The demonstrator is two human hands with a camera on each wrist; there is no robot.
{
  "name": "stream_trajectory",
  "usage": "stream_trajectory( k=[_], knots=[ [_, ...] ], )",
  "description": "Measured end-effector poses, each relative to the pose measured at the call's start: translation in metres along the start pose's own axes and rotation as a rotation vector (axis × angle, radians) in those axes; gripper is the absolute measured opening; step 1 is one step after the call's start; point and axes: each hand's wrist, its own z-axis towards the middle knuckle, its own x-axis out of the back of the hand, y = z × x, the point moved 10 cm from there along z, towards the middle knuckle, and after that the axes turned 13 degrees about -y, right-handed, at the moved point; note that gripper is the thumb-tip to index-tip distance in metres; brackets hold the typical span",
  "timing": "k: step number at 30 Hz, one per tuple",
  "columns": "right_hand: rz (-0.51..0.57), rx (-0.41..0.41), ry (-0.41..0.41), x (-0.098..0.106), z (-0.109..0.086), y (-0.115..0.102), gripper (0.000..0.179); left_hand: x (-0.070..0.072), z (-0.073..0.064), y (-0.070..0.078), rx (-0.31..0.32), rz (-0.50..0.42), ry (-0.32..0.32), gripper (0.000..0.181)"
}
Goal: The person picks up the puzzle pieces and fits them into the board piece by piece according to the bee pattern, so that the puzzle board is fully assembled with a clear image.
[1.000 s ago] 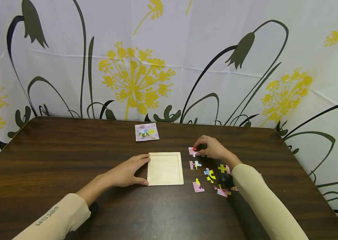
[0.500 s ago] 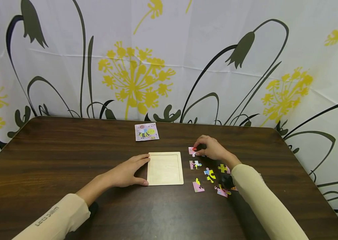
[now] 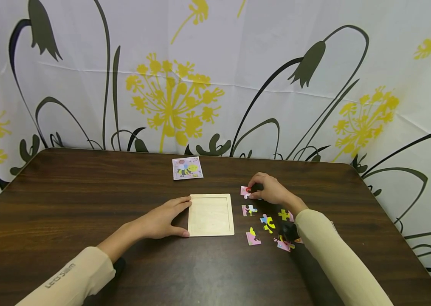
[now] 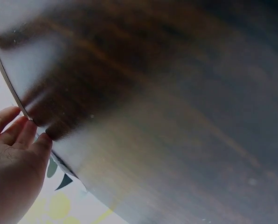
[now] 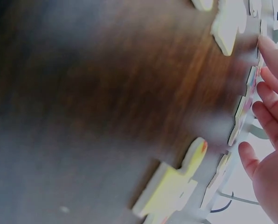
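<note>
My left hand (image 3: 161, 218) rests at the left side of a square wooden puzzle tray (image 3: 210, 215), its thumb by the near corner and fingers by the far one. In the left wrist view the fingertips (image 4: 29, 122) touch the tray's thin edge. My right hand (image 3: 270, 189) pinches a pink jigsaw piece (image 3: 244, 191) with a red patch, just beyond the tray's right side; the fingers partly cover it. Closer to me lie a pink-and-blue jigsaw piece (image 3: 249, 210), a blue-and-yellow one (image 3: 267, 223) and a pink-and-yellow one (image 3: 253, 238).
A picture card of a bee (image 3: 187, 168) lies toward the back of the dark wooden table (image 3: 97, 191). Several more jigsaw pieces (image 3: 284, 245) sit under and beside the right forearm, partly hidden. A flowered cloth (image 3: 261, 42) hangs behind the table.
The pink jigsaw piece in my right fingers has shifted very slightly away from me. My left hand and the tray stay where they were.
</note>
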Motion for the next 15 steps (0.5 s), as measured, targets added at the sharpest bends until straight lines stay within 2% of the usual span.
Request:
stream_trajectory(
  k=[15],
  knots=[
    [-0.019,0.012,0.017,0.0011,0.0009,-0.0020,0.012,-0.0014,0.0000,-0.0015,-0.004,0.018,-0.008,0.079]
  ],
)
